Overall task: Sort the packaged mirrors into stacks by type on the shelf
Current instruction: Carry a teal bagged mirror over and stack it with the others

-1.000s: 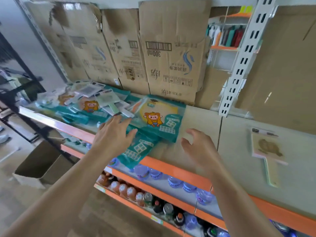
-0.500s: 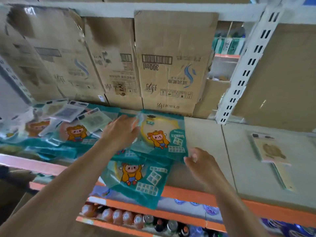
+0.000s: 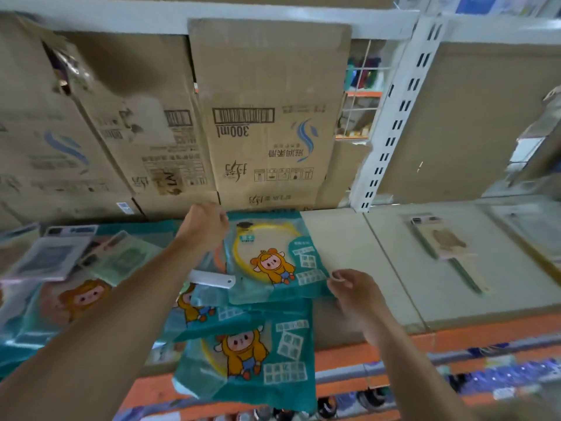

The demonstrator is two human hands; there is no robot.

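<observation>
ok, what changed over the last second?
The left grip and right grip went from hovering open to the yellow-ring mirror package: left holds its top-left corner, right pinches its lower-right corner. The handled mirror on the right stayed put.

At least four teal packs (image 3: 267, 259) and three hand mirrors (image 3: 446, 247).

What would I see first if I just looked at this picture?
The bright teal packet in the middle of the shelf, showing a cartoon character and a yellow ring: the left hand grips its far left corner, and the right hand pinches its near right corner. A second packet hangs over the shelf's front edge. A lone handled mirror lies off to the right.
</observation>
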